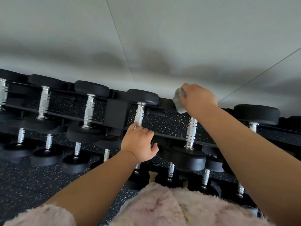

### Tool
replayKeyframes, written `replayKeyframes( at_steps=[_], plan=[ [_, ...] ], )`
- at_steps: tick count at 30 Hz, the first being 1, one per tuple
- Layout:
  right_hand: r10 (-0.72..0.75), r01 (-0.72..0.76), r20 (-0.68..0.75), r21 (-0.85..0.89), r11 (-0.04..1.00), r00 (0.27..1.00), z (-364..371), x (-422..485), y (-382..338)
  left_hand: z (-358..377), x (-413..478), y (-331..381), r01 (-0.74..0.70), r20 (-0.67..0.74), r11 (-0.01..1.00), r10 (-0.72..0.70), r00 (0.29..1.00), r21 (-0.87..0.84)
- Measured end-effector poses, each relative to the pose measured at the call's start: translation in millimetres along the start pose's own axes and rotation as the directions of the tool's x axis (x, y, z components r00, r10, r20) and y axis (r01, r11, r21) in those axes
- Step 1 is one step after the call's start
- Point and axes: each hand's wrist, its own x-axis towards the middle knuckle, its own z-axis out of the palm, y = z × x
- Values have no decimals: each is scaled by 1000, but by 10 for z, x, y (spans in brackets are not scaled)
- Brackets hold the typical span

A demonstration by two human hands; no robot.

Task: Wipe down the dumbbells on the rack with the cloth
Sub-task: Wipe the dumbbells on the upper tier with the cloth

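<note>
Grey cloth (180, 101) is bunched in the right hand (198, 98), pressed against the far end of a dumbbell (191, 132) on the rack (115, 115), upper right of centre. Left hand (138, 142) curls its fingers round the second dumbbell (140, 113) at frame centre.

a gym's weight area: a tiered black rack (116, 111) runs left to right along a plain pale wall (146, 38), loaded with black-headed, chrome-handled dumbbells (89, 110), over speckled black rubber flooring (32, 181) at near left.
</note>
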Motion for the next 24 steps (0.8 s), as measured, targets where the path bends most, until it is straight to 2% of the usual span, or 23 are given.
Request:
replayKeyframes(
  at_steps=[2, 8, 10, 14, 19, 24],
  plan=[
    [54, -54, -7, 19, 998, 998, -8, 56, 71, -3, -2, 2, -4, 3, 1000, 4, 1000, -3],
    [60, -20, 297, -136, 991, 953, -136, 500, 3, -25, -3, -5, -6, 23, 1000, 7, 1000, -17],
    [62, -6, 332, -165, 986, 941, -196, 528, 103, -34, -14, -7, -10, 27, 1000, 11, 1000, -16],
    [189, -186, 310, -39, 982, 932, -328, 385, 456, -31, -13, -8, -24, 9, 999, 24, 1000, -24],
    [177, -161, 244, -84, 983, 954, -247, 306, 445, -42, -6, 2, -24, 40, 1000, 25, 999, -12],
    [148, -187, 262, 132, 973, 954, -222, 312, 404, -116, 8, 29, -16, 110, 1000, 14, 994, 20]
  ],
)
